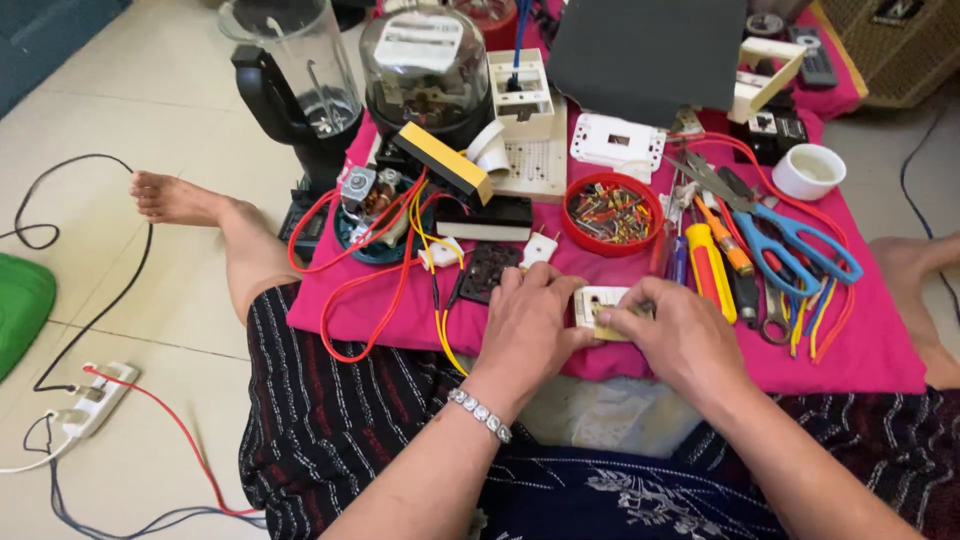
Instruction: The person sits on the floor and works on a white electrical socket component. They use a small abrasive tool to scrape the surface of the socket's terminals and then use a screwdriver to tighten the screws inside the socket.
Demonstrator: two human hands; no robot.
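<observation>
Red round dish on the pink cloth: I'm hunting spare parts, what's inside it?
The red round dish holds a heap of small multicoloured pieces, too small to identify. Its bottom is hidden beneath them.

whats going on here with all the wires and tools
A person sits on the floor with both hands on a small cream electrical part over a pink cloth. The left hand steadies it and the right hand pinches its edge. Screwdrivers, blue scissors and a red bowl of small parts lie nearby.
</observation>
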